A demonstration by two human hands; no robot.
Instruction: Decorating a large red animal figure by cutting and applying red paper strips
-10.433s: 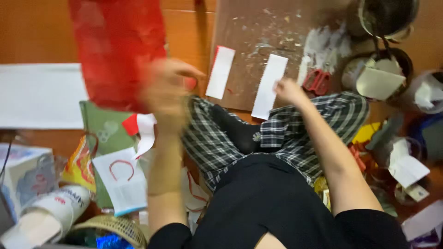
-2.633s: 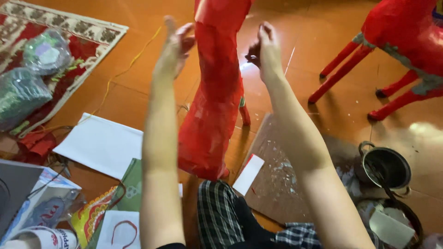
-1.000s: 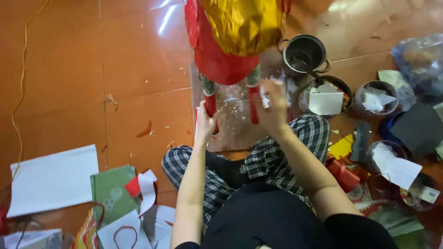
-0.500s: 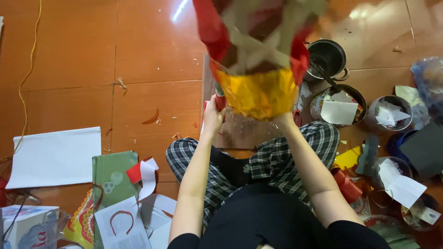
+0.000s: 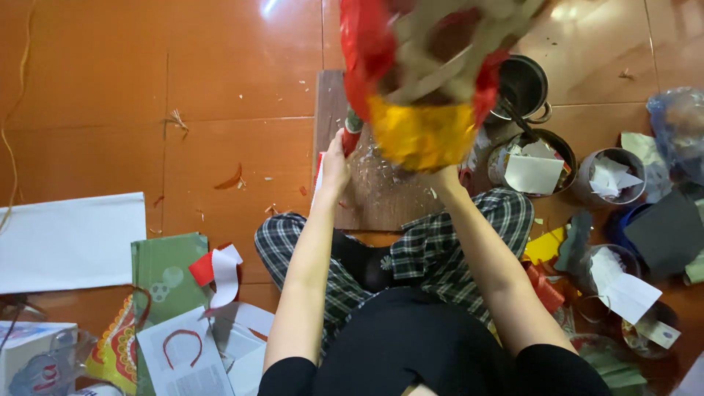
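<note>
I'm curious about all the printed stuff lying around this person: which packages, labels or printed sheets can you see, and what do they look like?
Box: bottom left corner, white carton with blue and red print.
Printed sheet: on the floor left of the person's knee, white with a red arc.
Green booklet: just above that sheet, flat, green with pale round shapes.
Patterned paper: between box and sheet, yellow, red and green.
No screens or signs.

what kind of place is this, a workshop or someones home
Probably a home floor used as a craft workspace. The person sits cross-legged on orange floor tiles, holding a red and yellow paper-covered frame over a wooden board, with paper-filled pots alongside.
</note>
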